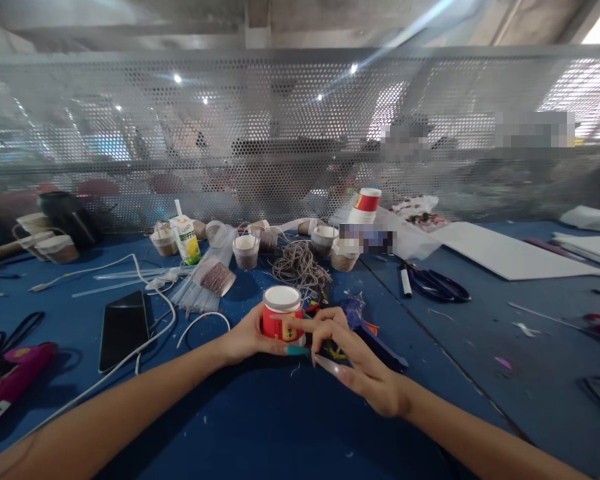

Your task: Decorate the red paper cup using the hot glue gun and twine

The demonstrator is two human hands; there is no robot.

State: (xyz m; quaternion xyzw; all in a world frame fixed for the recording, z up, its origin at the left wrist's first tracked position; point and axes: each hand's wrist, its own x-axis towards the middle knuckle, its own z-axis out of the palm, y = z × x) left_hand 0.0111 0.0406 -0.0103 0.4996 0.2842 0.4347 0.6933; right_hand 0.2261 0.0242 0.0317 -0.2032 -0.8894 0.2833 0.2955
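My left hand [247, 333] is wrapped round a red paper cup [279, 328] with a yellow patch, held upright above the blue table. A greyish band runs round the cup's top edge, and its inside is white. My right hand [353, 360] comes in from the right, with its index finger stretched out against the cup's side. The other right fingers are bent and the thumb stands apart; I see nothing held in them. Just behind the cup lies a loose heap of grey-brown cord [301, 267].
Several cord-wrapped cups [246, 252] stand along the back, near a drink carton [186, 239] and clear glue sticks [200, 287]. On the left are a phone [125, 331] and a magenta glue gun [17, 377]. Scissors [437, 283] and white board [510, 250] lie right. A perforated screen [300, 133] closes the back.
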